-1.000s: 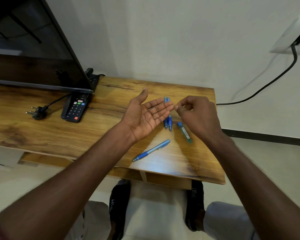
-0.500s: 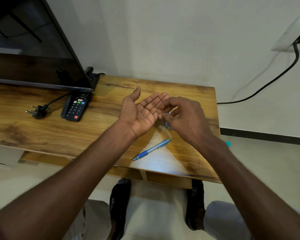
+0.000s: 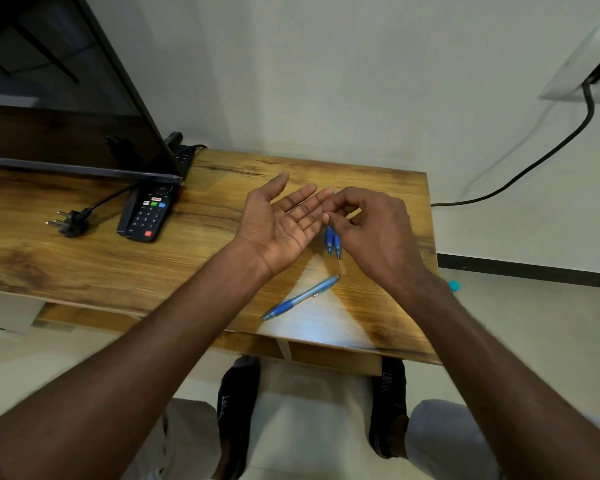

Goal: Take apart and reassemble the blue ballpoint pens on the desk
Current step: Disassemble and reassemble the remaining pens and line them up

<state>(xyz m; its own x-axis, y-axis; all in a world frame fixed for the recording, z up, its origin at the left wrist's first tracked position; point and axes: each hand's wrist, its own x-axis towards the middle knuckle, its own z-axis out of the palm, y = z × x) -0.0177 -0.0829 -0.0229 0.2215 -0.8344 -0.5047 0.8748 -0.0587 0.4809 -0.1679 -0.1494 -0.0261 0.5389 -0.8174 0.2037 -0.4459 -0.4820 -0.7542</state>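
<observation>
My left hand [image 3: 281, 223] hovers palm up over the wooden desk [image 3: 118, 271], fingers straight, with nothing visible in the palm. My right hand [image 3: 374, 230] is beside it with curled fingers, thumb and forefinger meeting at the left fingertips; I see nothing between them. Two blue pens [image 3: 333, 242] lie side by side on the desk beneath the hands, mostly covered by them. A third blue pen [image 3: 300, 297] lies diagonally nearer the front edge, apart from both hands.
A black remote [image 3: 148, 214] and a loose plug [image 3: 70, 223] lie at the left, under a TV screen [image 3: 66, 98]. A power strip [image 3: 181, 150] sits behind them. A small teal cap [image 3: 453, 285] lies on the floor past the desk's right edge.
My right hand came left from beside the left fingertips to over them, and now hides a short blue-green pen part that lay on the desk. The left hand stayed palm up.
</observation>
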